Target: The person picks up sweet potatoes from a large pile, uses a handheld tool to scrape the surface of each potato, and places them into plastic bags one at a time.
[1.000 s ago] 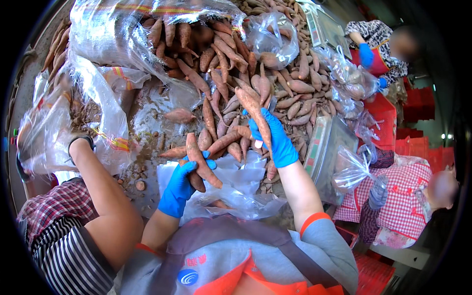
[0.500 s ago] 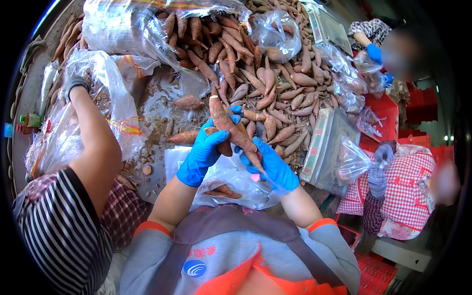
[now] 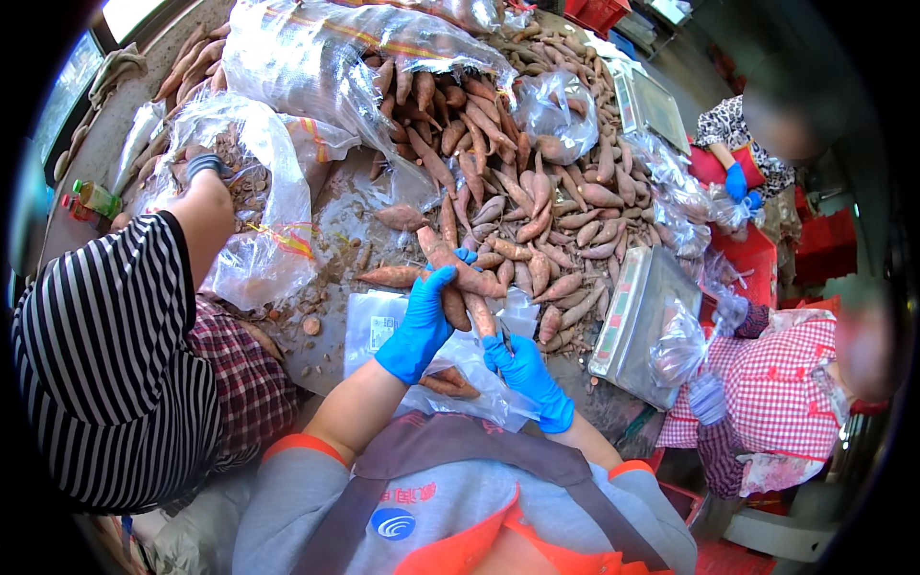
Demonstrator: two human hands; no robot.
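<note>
My left hand [image 3: 422,331], in a blue glove, is closed around several sweet potatoes held over the table. One long sweet potato [image 3: 465,273] lies across the fingers, and another [image 3: 455,309] hangs below it. A third, paler sweet potato [image 3: 480,314] slants down toward my right hand [image 3: 527,376], also gloved in blue. The right fingers are closed at its lower tip, around a thin, dark, blade-like tool [image 3: 504,331] mostly hidden by the glove. Beneath my hands, a clear plastic bag [image 3: 494,401] contains a few sweet potatoes [image 3: 448,383].
A large heap of sweet potatoes [image 3: 575,216] spreads beyond my hands, spilling from a woven plastic sack [image 3: 297,53]. At right stands a scale [image 3: 637,321]. A co-worker in stripes [image 3: 115,355] reaches in at left; two others work at right, near red crates [image 3: 747,268].
The long sweet potato has tipped from steep to flatter in my left hand. The paler one now shows clearly between my hands. My right hand has shifted down and slightly left. The view has turned.
</note>
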